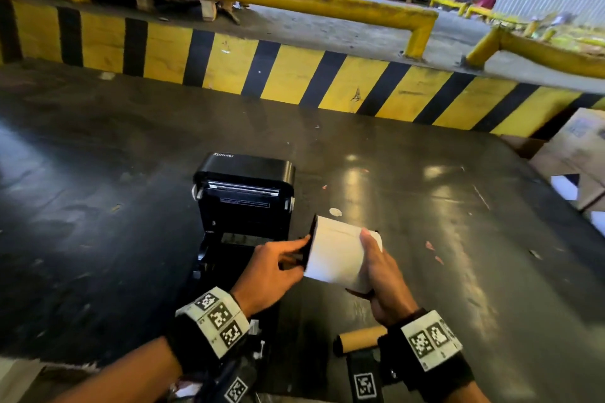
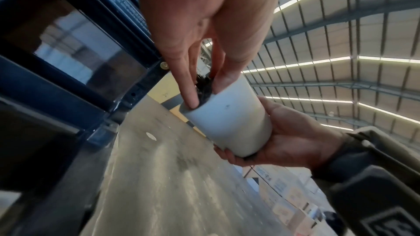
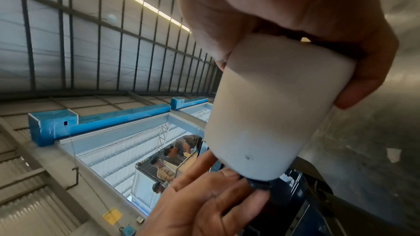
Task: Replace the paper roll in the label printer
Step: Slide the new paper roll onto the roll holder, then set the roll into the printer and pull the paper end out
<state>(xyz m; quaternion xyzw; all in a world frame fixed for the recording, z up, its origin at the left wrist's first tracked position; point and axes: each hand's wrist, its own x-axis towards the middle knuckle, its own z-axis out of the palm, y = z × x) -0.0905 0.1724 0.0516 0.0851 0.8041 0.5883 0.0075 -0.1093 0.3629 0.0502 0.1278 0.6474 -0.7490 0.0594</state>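
A black label printer (image 1: 244,193) stands on the dark surface with its lid raised and its bay open. Just right of it, my right hand (image 1: 370,258) grips a white paper roll (image 1: 337,252) around its right end. My left hand (image 1: 302,252) pinches a black spindle piece (image 1: 310,247) at the roll's left end. In the left wrist view the fingertips (image 2: 191,101) straddle that black piece (image 2: 204,87) against the roll (image 2: 229,119). The right wrist view shows the roll (image 3: 268,110) with the black piece (image 3: 259,184) at its far end. An empty brown cardboard core (image 1: 360,339) lies near my right wrist.
A yellow-and-black striped kerb (image 1: 294,75) with yellow rails runs behind the dark, glossy surface (image 1: 425,193). Cardboard boxes (image 1: 576,167) sit at the right edge. A small white disc (image 1: 335,212) lies behind the roll. Several people stand far off in the right wrist view.
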